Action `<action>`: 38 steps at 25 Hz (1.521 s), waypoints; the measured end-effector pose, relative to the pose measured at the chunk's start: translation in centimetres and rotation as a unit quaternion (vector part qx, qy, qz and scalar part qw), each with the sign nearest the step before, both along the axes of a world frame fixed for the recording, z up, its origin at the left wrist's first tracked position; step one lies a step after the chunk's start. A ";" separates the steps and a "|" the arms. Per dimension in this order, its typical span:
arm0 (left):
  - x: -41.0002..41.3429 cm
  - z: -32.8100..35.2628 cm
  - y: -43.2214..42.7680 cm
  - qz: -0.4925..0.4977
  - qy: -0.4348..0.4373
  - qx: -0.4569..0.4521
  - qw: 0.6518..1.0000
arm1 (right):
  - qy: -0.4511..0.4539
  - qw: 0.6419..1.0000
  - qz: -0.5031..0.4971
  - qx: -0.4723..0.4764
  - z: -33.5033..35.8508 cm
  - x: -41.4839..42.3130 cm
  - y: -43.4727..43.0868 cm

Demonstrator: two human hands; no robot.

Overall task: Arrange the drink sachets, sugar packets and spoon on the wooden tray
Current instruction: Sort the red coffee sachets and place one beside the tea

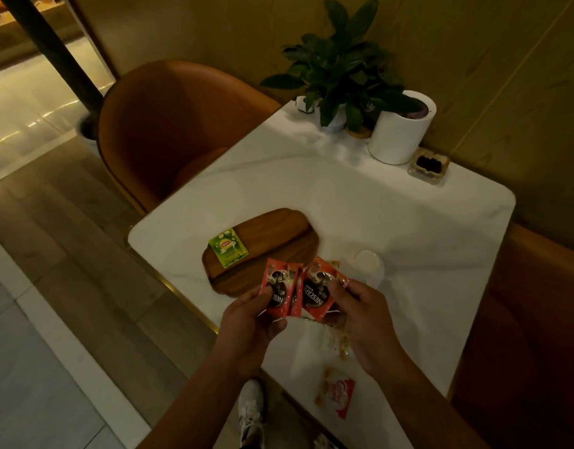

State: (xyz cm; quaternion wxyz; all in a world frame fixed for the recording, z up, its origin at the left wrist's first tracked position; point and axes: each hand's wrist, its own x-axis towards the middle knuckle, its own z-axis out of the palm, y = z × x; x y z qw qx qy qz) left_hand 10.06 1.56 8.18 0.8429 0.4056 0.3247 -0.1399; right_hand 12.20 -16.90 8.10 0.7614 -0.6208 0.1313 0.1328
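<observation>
A wooden tray [272,231] lies on the white table, with a green tea sachet [228,247] on its left end. My left hand [251,322] pinches one red coffee sachet [279,288] just in front of the tray. My right hand [360,319] pinches a second red coffee sachet [319,291] beside it; the two sachets touch. Under my right hand lie pale sugar packets [336,343], partly hidden. A creamer sachet [336,395] rests near the table's front edge. No spoon is visible.
A white lidded cup [370,264] stands right of the tray. At the table's far side are a potted plant [337,76], a white cylinder [399,131] and a small dish [429,165]. An orange chair [169,124] faces the table's left side.
</observation>
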 end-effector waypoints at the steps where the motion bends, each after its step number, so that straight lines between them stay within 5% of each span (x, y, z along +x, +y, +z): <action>1: -0.1 0.0 0.0 -0.002 -0.009 0.000 1.000 | 0.003 1.000 0.003 0.005 0.1 0.0 0.0; 10: -0.4 -0.3 -0.7 -0.015 -0.046 0.190 0.981 | -0.011 0.998 0.064 -0.011 0.6 -0.2 0.3; 22: 0.5 -0.5 0.3 -0.072 -0.093 0.218 0.969 | -0.027 0.997 -0.064 -0.041 -0.2 1.0 -1.5; 24: 1.0 -0.1 1.1 -0.154 -0.094 0.281 0.942 | -0.050 0.995 -0.064 -0.054 0.1 1.8 -2.2; 27: 2.8 1.1 2.1 -0.350 -0.102 0.389 0.846 | -0.038 0.990 0.077 -0.112 0.5 3.0 -2.5; 30: 4.6 2.4 2.3 -0.440 -0.113 0.359 0.816 | -0.008 0.967 0.206 -0.150 0.4 3.6 -2.1; 33: 5.2 2.5 2.4 -0.428 -0.121 0.276 0.852 | 0.025 0.970 0.208 -0.121 0.4 3.4 -2.2; 38: 4.0 1.3 0.9 -0.276 -0.073 0.189 0.940 | 0.030 0.987 0.107 -0.112 0.1 2.2 -2.0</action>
